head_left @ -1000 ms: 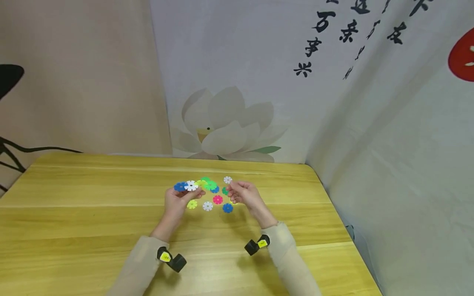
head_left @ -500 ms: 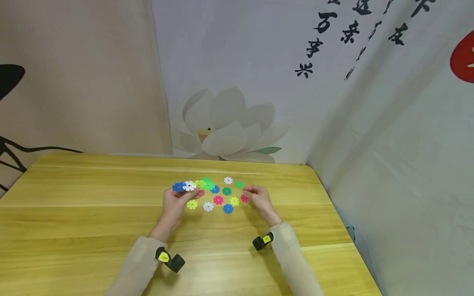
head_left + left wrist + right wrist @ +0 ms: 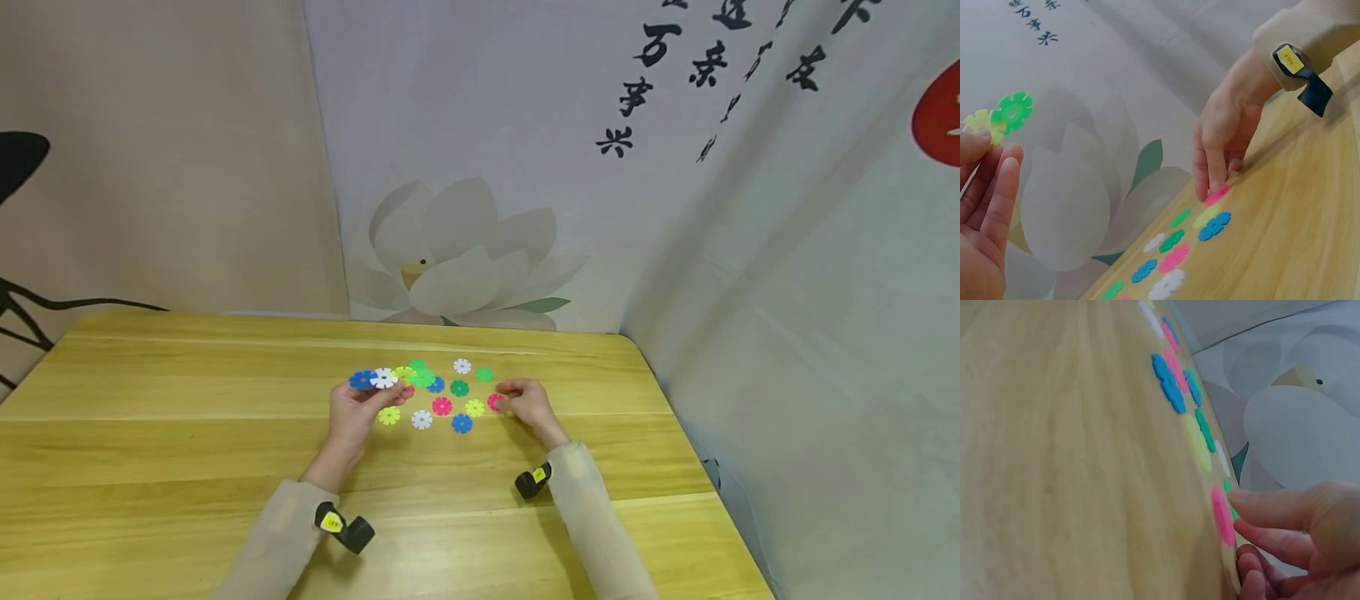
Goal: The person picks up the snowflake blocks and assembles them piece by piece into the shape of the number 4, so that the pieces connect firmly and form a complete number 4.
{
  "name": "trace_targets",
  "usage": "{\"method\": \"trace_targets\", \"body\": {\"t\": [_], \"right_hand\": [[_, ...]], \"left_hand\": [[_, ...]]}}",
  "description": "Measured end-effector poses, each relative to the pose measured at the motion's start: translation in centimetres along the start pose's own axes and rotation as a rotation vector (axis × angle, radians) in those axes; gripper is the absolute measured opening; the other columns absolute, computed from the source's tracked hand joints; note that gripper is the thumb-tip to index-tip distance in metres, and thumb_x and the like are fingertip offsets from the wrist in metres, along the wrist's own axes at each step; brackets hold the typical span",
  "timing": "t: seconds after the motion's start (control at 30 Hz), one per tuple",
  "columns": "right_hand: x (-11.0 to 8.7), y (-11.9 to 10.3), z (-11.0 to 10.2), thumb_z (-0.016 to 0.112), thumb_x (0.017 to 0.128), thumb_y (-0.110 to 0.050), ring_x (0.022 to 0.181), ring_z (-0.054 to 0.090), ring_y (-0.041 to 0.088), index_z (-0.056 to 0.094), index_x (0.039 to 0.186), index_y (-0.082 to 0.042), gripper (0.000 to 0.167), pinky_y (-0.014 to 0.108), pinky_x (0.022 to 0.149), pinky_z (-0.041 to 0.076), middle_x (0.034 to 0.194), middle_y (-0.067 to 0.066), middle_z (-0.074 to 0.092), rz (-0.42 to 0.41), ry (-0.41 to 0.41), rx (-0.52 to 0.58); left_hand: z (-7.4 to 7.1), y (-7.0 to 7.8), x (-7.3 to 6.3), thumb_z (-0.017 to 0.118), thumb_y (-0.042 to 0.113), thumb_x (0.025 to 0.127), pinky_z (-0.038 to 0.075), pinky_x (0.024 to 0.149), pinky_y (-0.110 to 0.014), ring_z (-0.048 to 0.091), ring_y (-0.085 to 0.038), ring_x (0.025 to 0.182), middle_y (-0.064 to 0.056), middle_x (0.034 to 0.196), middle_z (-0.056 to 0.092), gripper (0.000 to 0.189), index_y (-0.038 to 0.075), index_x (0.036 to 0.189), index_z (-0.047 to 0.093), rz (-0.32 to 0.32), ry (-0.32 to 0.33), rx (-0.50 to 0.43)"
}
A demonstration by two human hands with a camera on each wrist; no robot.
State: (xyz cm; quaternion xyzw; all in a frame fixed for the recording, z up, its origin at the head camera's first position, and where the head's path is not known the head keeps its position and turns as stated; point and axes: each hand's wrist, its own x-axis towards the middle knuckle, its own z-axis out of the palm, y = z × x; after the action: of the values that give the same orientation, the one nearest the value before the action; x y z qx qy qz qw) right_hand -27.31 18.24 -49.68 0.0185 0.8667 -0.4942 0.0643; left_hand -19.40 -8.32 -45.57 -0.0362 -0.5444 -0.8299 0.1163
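My left hand [image 3: 354,421] holds up a row of joined notched plastic discs, pinched between thumb and fingers: blue [image 3: 362,380], white [image 3: 384,378], yellow [image 3: 403,373] and green [image 3: 423,378]. In the left wrist view only the yellow disc [image 3: 986,125] and green disc [image 3: 1015,112] of that row show. My right hand [image 3: 527,404] reaches down to a pink disc [image 3: 494,402] lying flat at the right end of the loose discs. In the right wrist view its thumb and forefinger stand a little apart, right at the edge of that pink disc [image 3: 1222,516].
Several loose discs lie on the wooden table [image 3: 187,500] between my hands, among them a blue one [image 3: 462,424], a yellow one [image 3: 475,407], a white one [image 3: 422,419] and a dark green one [image 3: 459,388]. A printed cloth [image 3: 480,167] hangs behind the table.
My right hand has moved right, away from the middle discs to the pink disc at the end, and lingers there. The left hand has shifted slightly left with its row of discs.
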Motion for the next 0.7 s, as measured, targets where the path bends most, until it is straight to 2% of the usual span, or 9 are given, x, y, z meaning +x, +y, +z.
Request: {"method": "trace_targets", "body": {"t": [0.07,0.2,0.27,0.33,0.5,0.7], "right_hand": [[0.07,0.00,-0.02,0.074,0.073,0.005,0.078,0.052,0.018,0.068,0.099,0.003,0.026,0.021,0.062,0.046,0.094,0.011,0.066,-0.002,-0.011,-0.030],[0.08,-0.22,-0.12,0.075,0.073,0.003,0.070,0.048,0.016,0.068,0.093,0.002,0.021,0.021,0.056,0.042,0.081,0.008,0.060,-0.006,-0.028,-0.075],[0.07,-0.35,-0.21,0.076,0.073,0.002,0.067,0.046,0.016,0.068,0.092,0.002,0.020,0.021,0.054,0.041,0.077,0.007,0.058,-0.010,-0.036,-0.095],[0.03,-0.47,-0.30,0.076,0.073,0.003,0.067,0.046,0.016,0.067,0.092,0.002,0.021,0.021,0.054,0.041,0.077,0.006,0.056,-0.010,-0.053,-0.107],[0.15,-0.58,-0.35,0.076,0.070,0.006,0.073,0.046,0.017,0.066,0.094,0.002,0.026,0.022,0.059,0.042,0.081,0.007,0.056,-0.017,-0.089,-0.149],[0.43,-0.73,-0.25,0.078,0.068,0.005,0.074,0.046,0.018,0.065,0.091,0.001,0.026,0.022,0.060,0.042,0.082,0.008,0.056,0.010,-0.083,-0.209]], "left_hand": [[0.00,0.04,0.01,0.065,-0.012,0.080,0.058,0.063,-0.026,0.070,-0.015,0.068,-0.001,0.073,0.070,0.021,0.008,0.077,0.067,-0.007,0.006,0.004],[-0.08,0.17,-0.02,0.066,-0.010,0.080,0.059,0.064,-0.027,0.070,-0.015,0.067,-0.001,0.073,0.070,0.005,-0.006,0.083,0.065,-0.007,0.010,0.022],[-0.07,0.15,-0.03,0.066,-0.011,0.080,0.059,0.064,-0.027,0.070,-0.015,0.067,-0.001,0.073,0.070,0.005,-0.009,0.084,0.064,-0.004,0.007,0.024],[-0.08,0.10,-0.03,0.066,-0.011,0.080,0.059,0.063,-0.027,0.070,-0.015,0.067,-0.001,0.073,0.070,0.005,-0.007,0.083,0.064,-0.001,0.004,0.021],[-0.09,-0.12,-0.08,0.064,-0.014,0.080,0.058,0.062,-0.025,0.069,-0.014,0.066,-0.002,0.073,0.070,0.022,0.008,0.078,0.067,0.019,-0.007,-0.010],[-0.17,-0.33,-0.10,0.064,-0.014,0.080,0.058,0.062,-0.025,0.069,-0.013,0.066,-0.002,0.073,0.070,0.023,0.009,0.077,0.068,0.039,-0.025,-0.011]]}}
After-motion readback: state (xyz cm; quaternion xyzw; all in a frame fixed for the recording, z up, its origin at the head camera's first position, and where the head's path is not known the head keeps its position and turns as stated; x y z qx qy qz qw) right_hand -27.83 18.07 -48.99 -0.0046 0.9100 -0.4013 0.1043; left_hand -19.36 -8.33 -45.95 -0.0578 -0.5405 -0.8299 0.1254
